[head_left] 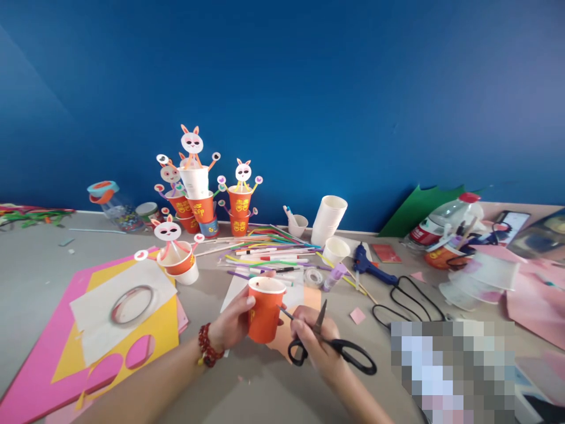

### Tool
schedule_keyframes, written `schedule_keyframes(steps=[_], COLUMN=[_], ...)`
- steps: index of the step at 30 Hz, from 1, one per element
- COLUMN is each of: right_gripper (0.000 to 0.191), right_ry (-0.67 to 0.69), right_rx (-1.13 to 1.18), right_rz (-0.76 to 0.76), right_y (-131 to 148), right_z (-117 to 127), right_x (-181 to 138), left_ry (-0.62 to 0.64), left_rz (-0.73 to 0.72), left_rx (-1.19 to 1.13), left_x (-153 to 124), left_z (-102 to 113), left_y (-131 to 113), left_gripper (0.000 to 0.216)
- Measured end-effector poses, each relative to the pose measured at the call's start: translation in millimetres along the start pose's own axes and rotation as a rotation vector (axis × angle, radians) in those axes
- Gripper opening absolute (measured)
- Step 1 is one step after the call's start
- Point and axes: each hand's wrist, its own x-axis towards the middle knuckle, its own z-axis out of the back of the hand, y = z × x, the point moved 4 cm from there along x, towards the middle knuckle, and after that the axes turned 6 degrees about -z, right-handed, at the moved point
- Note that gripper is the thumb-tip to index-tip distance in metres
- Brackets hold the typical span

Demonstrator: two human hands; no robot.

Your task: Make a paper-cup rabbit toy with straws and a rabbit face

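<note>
**Scissors (321,320) at the orange cup (263,321)**

Over my remote feed, the left hand (233,315) is wrapped around the cup at the lower centre of the frame, rim up. Just right of it, I have the right hand (318,344) gripping the scissors, blades spread, one tip seemingly against the cup's side. A rabbit-topped cup (185,268) stands left of centre; I see a blue glue gun (373,269) lying right of centre.

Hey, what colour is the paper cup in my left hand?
The paper cup is orange-red outside with a white rim, best seen in the head view.
</note>
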Motion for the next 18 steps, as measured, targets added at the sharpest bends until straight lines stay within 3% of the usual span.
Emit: schedule_keyframes(steps=[3, 9, 13, 15, 18], right_gripper=[0.040, 0.036, 0.037, 0.038, 0.041], right_ry=[-0.004, -0.145, -0.033, 0.016, 0.029], right_rx=[-0.034, 0.004, 0.058, 0.122, 0.133], right_rz=[-0.004, 0.186, 0.066, -0.009, -0.046], right_y=[5.8, 17.4, 7.9, 2.8, -0.2], right_z=[0.6, 11.5, 8.1, 5.2, 3.0], right_x=[0.3, 0.8, 4.8, 6.2, 7.4], left_ry=[-0.038, -0.031, 0.008, 0.023, 0.091], left_rz=[0.024, 0.092, 0.114, 0.036, -0.250], left_rx=[0.065, 0.027, 0.074, 0.228, 0.705], left_x=[-1.6, -3.1, -4.2, -2.8, -0.7], left_z=[0.0, 3.2, 7.0, 7.3, -0.6], left_y=[-0.4, 8.9, 18.4, 14.5, -4.8], left_gripper=[0.080, 0.073, 0.065, 0.059, 0.055])
